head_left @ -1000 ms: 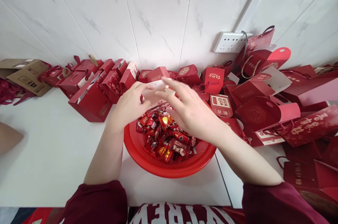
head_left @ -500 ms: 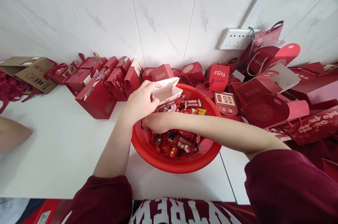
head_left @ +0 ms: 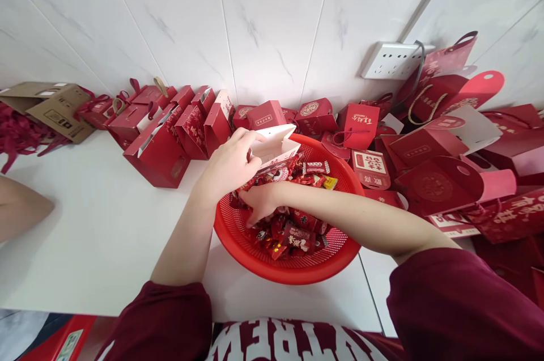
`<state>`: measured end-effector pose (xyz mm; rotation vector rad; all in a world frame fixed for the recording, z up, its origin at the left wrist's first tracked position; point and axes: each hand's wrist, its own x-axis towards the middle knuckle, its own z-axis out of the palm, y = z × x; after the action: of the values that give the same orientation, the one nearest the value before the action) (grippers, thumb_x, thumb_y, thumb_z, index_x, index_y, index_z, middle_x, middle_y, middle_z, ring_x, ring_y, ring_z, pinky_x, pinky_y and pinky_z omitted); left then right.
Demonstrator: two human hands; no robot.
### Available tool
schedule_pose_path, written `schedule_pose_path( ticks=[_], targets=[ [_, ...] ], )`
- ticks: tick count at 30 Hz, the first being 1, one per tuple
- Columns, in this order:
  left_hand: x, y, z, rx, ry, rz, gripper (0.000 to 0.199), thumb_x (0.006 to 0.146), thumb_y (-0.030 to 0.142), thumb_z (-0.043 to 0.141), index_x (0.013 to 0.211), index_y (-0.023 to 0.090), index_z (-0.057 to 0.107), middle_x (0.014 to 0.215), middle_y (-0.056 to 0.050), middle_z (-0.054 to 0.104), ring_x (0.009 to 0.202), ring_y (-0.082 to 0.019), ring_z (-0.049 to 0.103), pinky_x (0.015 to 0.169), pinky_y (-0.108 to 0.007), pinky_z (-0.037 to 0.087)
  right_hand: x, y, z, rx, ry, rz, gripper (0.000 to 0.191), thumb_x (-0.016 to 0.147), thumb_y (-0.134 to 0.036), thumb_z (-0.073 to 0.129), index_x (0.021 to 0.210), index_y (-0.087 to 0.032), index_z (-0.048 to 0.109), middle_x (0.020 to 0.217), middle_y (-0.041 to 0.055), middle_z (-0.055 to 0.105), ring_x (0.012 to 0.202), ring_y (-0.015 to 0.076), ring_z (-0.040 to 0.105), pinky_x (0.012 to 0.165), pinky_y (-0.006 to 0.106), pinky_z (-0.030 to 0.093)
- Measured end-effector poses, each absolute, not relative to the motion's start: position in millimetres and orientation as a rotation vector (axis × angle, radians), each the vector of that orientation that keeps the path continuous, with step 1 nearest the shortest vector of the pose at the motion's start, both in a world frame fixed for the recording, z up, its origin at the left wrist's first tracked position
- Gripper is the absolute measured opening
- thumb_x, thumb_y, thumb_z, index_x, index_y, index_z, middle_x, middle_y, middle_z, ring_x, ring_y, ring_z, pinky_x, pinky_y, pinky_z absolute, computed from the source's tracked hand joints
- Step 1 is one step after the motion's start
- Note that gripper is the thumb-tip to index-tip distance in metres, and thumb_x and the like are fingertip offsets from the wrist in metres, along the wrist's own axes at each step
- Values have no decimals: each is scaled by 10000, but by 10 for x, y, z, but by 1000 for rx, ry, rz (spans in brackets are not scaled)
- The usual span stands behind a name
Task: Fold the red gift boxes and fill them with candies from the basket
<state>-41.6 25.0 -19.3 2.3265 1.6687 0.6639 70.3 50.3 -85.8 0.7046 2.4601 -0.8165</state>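
A red plastic basket (head_left: 293,277) with mesh walls stands in front of me, holding many wrapped candies (head_left: 300,236), mostly red. My left hand (head_left: 232,165) is closed on the left edge of a small paper gift box (head_left: 274,148), tilted over the basket's back left part. The box's top is open and its white inside shows. Just below the box, my right hand (head_left: 263,200) reaches in among the candies. Its thumb stands apart from the fingers, whose tips are partly hidden, and no candy shows in its grip.
Red gift boxes (head_left: 157,151) line the wall at left, beside a brown cardboard box (head_left: 63,111) and dark red ribbons (head_left: 25,137). More red boxes (head_left: 429,182) pile up at right below a power strip (head_left: 393,60). Another person's arm (head_left: 23,208) shows at far left.
My right thumb has spread away from the fingers among the candies. The left hand keeps its hold on the gift box. The whole view has shifted slightly.
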Motion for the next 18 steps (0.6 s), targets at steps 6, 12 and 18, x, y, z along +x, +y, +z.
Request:
schedule_pose_path(
  ticks=[6,12,18],
  targets=[
    [-410,249,-179,2318,1646,649,501,865,116,490,1326,268,613,1204,-38,600,917,-206,656,813,-361,519,627,397,-934,1027,2575,-834,515,932,-329,613,1340,-49,469,1143,231,740,998,321,750,797,369,603],
    [-409,247,-174,2332,1642,640,509,868,113,479,1335,268,608,1233,-40,603,934,-208,660,877,-371,520,603,435,-1042,1019,2672,-744,546,859,-295,718,1306,-75,494,1284,260,680,1132,375,706,910,430,588],
    [-384,241,-168,2324,1652,631,473,872,125,474,1301,260,620,1191,-50,599,894,-210,661,808,-366,529,577,424,-1132,1065,2730,-686,540,865,-274,716,1309,-76,481,1237,276,691,1111,397,712,878,463,593]
  ],
)
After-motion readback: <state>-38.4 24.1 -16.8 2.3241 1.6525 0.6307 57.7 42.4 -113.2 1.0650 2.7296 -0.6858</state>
